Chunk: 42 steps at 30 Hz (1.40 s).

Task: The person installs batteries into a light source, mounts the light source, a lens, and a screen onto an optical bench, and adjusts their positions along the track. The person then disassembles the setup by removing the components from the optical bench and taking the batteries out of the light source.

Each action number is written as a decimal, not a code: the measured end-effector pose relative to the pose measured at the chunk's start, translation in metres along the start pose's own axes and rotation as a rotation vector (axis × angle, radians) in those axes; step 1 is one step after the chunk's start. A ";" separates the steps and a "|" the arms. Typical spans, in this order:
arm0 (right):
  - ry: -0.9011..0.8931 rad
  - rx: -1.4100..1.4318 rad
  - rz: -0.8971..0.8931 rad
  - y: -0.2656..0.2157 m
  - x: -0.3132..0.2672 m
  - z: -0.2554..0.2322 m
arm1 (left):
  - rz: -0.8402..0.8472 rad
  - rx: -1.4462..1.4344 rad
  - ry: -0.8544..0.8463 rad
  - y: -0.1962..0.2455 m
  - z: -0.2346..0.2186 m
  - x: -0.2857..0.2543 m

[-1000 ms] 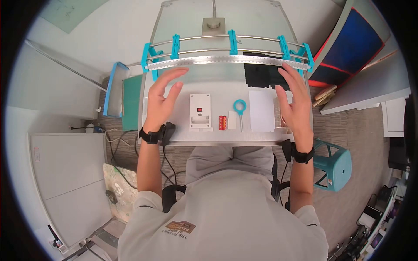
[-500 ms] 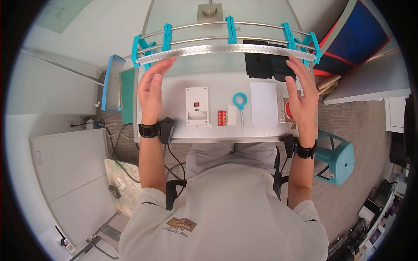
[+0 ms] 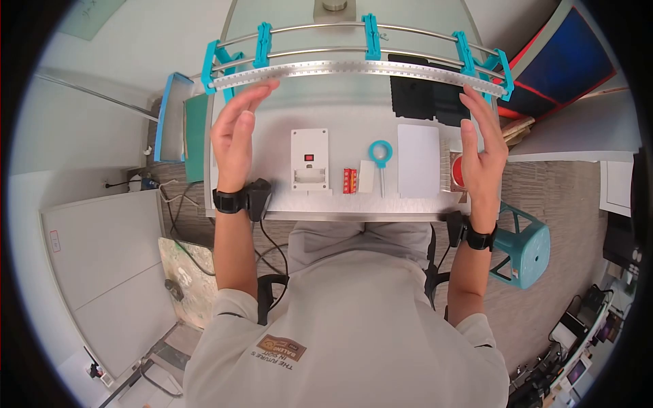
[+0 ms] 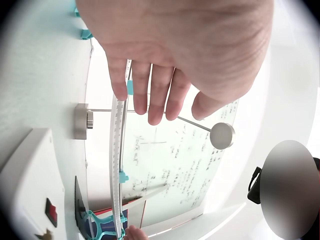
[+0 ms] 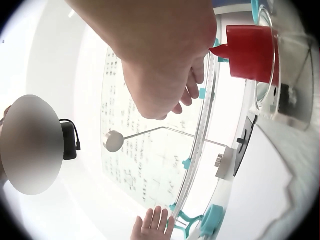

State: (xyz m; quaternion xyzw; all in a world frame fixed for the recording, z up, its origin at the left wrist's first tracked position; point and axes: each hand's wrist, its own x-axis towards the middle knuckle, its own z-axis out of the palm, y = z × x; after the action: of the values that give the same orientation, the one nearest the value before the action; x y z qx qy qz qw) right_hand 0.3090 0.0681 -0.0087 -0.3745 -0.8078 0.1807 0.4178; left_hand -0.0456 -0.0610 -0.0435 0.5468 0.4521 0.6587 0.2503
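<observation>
In the head view my left hand [image 3: 233, 143] hovers over the table's left side, fingers straight, palm turned inward. My right hand [image 3: 484, 160] mirrors it on the right. Neither holds anything. The fingertips of both overlap the ends of a metal ruler [image 3: 340, 66] on a teal-bracketed rail frame [image 3: 372, 37]. Nearest the right hand is a red piece [image 5: 250, 52] with a pointed tip, at a clear round container [image 5: 295, 75]; the hand partly covers it in the head view. Inward of the left hand lies a white box [image 3: 309, 143] with a red switch and an open battery bay.
Red batteries [image 3: 349, 181], a small white card [image 3: 366, 177], a teal ring on a rod [image 3: 381, 154] and a white sheet [image 3: 418, 160] lie mid-table. A black mat [image 3: 411, 95] lies behind, partly under the ruler. A metal lamp base [image 3: 335, 10] stands at the back.
Both hands have moved outward, away from each other. The left thumb has drawn closer to its fingers. The head view has shifted, so the rail frame appears higher and larger.
</observation>
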 end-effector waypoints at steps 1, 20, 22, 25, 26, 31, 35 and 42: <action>0.001 -0.003 -0.006 0.000 0.000 0.000 | -0.003 -0.001 0.001 0.000 0.000 0.000; -0.009 -0.083 -0.084 -0.017 -0.003 -0.005 | -0.168 0.328 -0.276 0.049 0.004 0.001; -0.055 -0.074 -0.078 -0.024 -0.004 -0.006 | -0.123 0.576 -0.541 0.064 0.014 -0.004; -0.100 -0.058 -0.131 -0.033 -0.007 -0.003 | -0.161 0.695 -0.643 0.060 0.017 -0.018; -0.098 -0.056 -0.130 -0.037 -0.008 -0.001 | -0.161 0.697 -0.645 0.057 0.016 -0.020; -0.311 0.037 -0.270 -0.055 -0.015 0.021 | -0.301 0.661 -0.642 0.054 0.017 -0.015; -0.423 0.054 -0.285 -0.066 -0.024 0.044 | -0.197 0.754 -0.637 0.063 0.024 -0.014; -0.796 0.159 -0.609 -0.092 -0.075 0.071 | -0.023 0.928 -0.480 0.046 0.035 -0.052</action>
State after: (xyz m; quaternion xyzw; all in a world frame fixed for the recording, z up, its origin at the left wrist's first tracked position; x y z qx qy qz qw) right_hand 0.2376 -0.0473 -0.0356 0.0090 -0.9608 0.2401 0.1386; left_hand 0.0092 -0.1142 -0.0295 0.7308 0.6325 0.2423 0.0852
